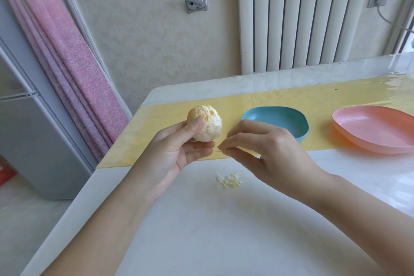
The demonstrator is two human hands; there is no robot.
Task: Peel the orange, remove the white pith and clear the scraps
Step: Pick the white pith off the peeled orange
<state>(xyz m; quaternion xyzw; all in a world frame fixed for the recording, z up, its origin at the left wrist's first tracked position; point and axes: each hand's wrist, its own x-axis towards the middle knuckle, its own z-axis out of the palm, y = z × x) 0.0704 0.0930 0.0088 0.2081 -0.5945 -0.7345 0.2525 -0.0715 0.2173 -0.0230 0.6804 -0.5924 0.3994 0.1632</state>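
Note:
My left hand (179,150) holds the peeled orange (207,122) above the table, thumb across its front and fingers underneath. White pith still covers much of the fruit, with orange flesh showing in patches. Just right of it, my right hand (264,143) pinches a thin strip of pith (220,149) between thumb and fingertips, a little below the orange. A small pile of pith scraps (229,180) lies on the white table below both hands.
A blue dish (291,119) and a pink dish (376,134) sit on the yellow mat (156,136) behind my right hand. The white table (224,231) ends at the left, with a fridge and a pink curtain beyond. A radiator stands at the back.

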